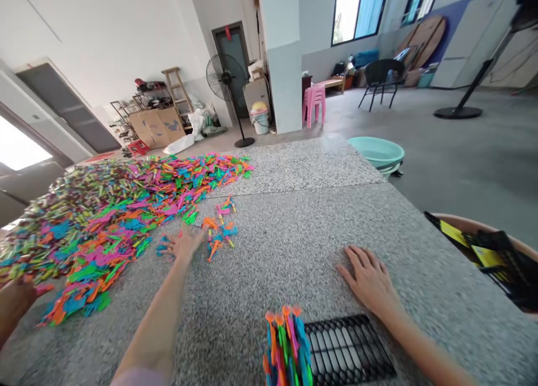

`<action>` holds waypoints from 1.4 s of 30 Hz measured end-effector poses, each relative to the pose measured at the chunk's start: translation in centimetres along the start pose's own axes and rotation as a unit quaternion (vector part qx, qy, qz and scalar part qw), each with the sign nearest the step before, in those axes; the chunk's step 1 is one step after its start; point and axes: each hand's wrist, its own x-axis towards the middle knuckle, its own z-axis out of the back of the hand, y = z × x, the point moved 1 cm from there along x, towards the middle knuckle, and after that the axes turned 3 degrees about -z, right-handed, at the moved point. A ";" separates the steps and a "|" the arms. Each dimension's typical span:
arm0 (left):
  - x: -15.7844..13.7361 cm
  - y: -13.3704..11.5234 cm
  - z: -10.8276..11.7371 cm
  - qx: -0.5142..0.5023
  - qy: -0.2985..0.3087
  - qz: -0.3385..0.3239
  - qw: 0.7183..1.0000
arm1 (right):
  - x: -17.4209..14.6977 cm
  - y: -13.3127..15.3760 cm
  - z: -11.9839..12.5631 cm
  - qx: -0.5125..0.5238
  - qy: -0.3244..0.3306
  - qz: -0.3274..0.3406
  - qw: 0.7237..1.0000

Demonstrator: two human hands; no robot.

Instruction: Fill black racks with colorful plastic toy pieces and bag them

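My left hand [185,245] reaches over the granite table, slightly blurred, thumb and fingers spread apart. Blue plastic pieces [163,246] lie at its fingertips. Beside the thumb is a small loose group of orange, blue and pink plastic pieces [216,243], some with yellow-striped sticks. My right hand [369,277] rests flat on the tabletop with its fingers apart, holding nothing. Nearer to me lies a black plastic rack [340,347] with rows of slots. Its left end carries upright, bright-coloured plastic pieces [286,341] with round orange tops.
A large heap of coloured plastic pieces [121,218] covers the table's left side. Another person's hand [19,299] is at the left edge, touching a pink piece. Past the right edge stand a teal basin [376,150] and a tub with black-and-yellow racks [483,251]. A fan [227,78] stands behind.
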 end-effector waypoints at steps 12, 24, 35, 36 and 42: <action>-4.9 -4.1 -4.9 -0.033 0.023 -0.138 0.990 | -0.4 0.1 -0.3 -0.028 0.005 -0.004 1.000; 3.8 -13.7 -3.1 -0.068 0.009 -0.187 0.980 | -0.1 0.6 0.1 -0.011 0.014 -0.024 1.000; -7.7 -19.8 -6.9 -0.097 0.172 -0.330 0.923 | 0.3 1.4 1.6 -0.004 0.052 -0.034 0.998; -8.9 -20.4 -6.3 -0.110 0.186 -0.342 0.915 | 0.4 1.5 1.6 -0.002 0.053 -0.032 0.998; -15.3 -18.1 2.9 -0.222 0.183 -0.420 0.861 | 0.2 1.2 2.6 0.040 0.040 -0.041 0.998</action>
